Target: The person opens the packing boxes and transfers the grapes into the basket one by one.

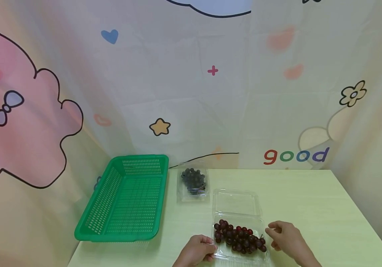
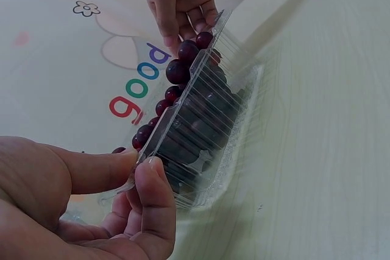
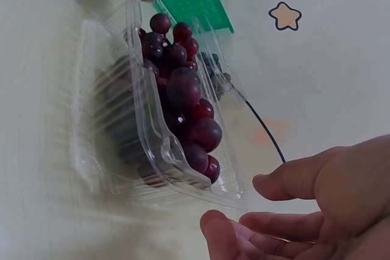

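A clear plastic clamshell box (image 1: 241,256) stands near the front of the table, its lid (image 1: 237,203) folded back flat behind it. Inside lies a bunch of dark red grapes (image 1: 241,237), with several berries rising above the rim in both wrist views. My left hand (image 1: 197,249) pinches the box's left rim between thumb and fingers (image 2: 155,193). At the right side, my right hand (image 1: 287,239) hovers by the rim, its thumb and fingers (image 3: 286,178) apart with nothing between them.
To the left sits a green plastic basket (image 1: 162,207) with slotted walls. A second clear box (image 1: 193,198) holding dark grapes (image 1: 194,181) stands behind, close to the back edge. A printed curtain (image 1: 191,92) hangs behind the table (image 1: 311,207).
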{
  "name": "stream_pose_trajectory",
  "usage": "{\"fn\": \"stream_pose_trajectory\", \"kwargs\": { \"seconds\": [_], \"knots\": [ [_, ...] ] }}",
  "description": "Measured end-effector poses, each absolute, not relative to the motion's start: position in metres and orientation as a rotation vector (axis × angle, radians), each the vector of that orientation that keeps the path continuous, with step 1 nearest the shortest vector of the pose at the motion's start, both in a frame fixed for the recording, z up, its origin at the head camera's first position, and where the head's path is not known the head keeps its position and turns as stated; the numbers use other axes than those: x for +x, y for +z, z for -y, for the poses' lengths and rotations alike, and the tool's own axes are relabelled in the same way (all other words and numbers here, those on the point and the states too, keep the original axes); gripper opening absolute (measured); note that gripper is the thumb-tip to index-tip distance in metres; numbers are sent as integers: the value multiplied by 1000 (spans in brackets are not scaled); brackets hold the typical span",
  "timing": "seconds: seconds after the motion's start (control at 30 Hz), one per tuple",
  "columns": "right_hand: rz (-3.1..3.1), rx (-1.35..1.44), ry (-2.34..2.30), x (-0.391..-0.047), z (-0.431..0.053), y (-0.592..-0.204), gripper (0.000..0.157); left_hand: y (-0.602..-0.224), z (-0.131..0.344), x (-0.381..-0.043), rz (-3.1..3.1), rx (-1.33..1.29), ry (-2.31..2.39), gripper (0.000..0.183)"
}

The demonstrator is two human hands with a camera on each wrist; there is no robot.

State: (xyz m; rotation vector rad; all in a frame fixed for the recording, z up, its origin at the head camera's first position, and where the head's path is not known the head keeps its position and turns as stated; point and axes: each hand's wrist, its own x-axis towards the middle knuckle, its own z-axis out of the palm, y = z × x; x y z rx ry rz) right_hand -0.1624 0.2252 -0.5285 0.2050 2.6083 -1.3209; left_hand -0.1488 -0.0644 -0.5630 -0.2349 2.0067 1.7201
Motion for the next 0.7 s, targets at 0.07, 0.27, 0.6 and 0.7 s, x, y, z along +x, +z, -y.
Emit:
{"fn": "stream_pose_trajectory", "kwargs": {
  "seconds": [0.07, 0.27, 0.6, 0.7],
  "knots": [
    [-2600, 203, -1313, -160, -224, -528, 31, -563, 64, -149, -2004, -243, 1716, 5],
    [-2557, 219, -1237, -154, -222, -529, 32, -563, 64, -150, -2008, -246, 1707, 6],
    [-2386, 232, -1238, -144, -223, -530, 38, -563, 65, -149, -2004, -216, 1730, 7],
    [-2384, 245, -1238, -143, -222, -530, 38, -563, 65, -148, -1996, -210, 1734, 7]
  ]
}}
